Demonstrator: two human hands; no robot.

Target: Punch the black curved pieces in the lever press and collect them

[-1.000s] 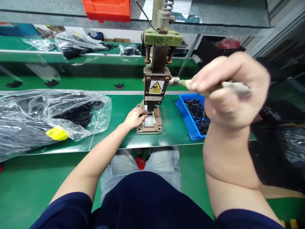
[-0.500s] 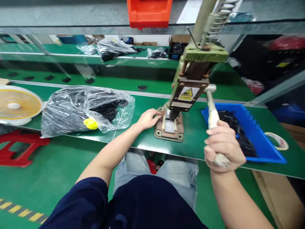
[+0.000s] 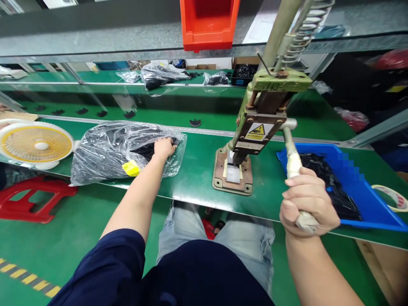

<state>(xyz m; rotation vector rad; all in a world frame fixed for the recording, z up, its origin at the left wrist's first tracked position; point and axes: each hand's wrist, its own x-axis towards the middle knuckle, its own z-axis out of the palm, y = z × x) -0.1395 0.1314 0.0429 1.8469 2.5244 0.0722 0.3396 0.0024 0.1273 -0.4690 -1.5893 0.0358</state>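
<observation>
A green hand press (image 3: 255, 127) with a yellow warning label stands on the green bench, a white block (image 3: 233, 173) on its base plate. My right hand (image 3: 307, 207) is closed round the press's wrapped lever handle (image 3: 292, 163), pulled low toward me. My left hand (image 3: 163, 148) reaches into the mouth of a clear plastic bag (image 3: 121, 148) of flat black parts, fingers curled on the parts at the opening. Whether they grip one is hidden.
A blue bin (image 3: 360, 187) of black pieces sits right of the press, a tape roll (image 3: 390, 197) beside it. A small white fan (image 3: 35, 144) lies at far left, a red stool (image 3: 28, 197) below. An orange bin (image 3: 208, 23) hangs overhead. Black parts ride the belt behind.
My left hand left the press base and moved left into the plastic bag. My right hand brought the lever down from high in front of me to low near the bench edge.
</observation>
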